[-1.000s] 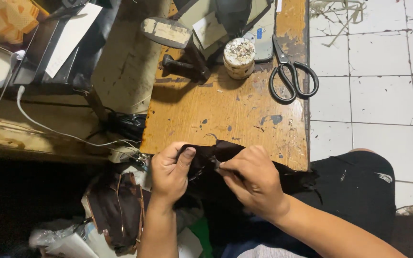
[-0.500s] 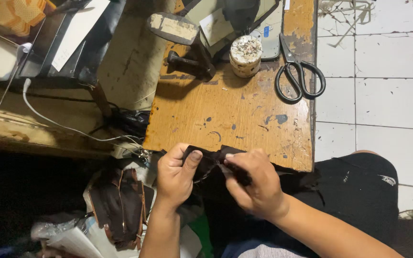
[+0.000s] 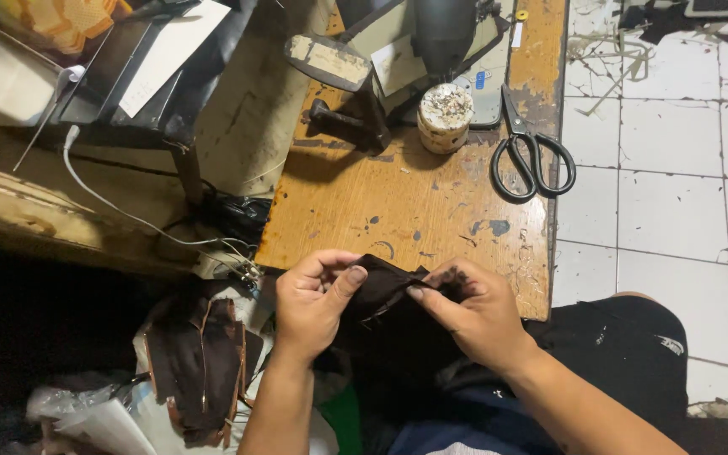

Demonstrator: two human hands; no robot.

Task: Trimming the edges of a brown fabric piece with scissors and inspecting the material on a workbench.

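Both hands pinch the dark fabric piece [image 3: 385, 291] at the wooden table [image 3: 398, 211] near edge: left hand [image 3: 313, 303] thumb on top, right hand [image 3: 473, 316] fingertips clamped on its other end. Long axis runs hand to hand, left-right. Probably folded; too dark to confirm.

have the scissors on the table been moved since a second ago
No. The black scissors lie in the same spot by the wooden table's right edge, beside the round tub; only the head camera shifted.

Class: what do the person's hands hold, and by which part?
Both the left hand and right hand pinch a dark brown fabric piece along its upper edge.
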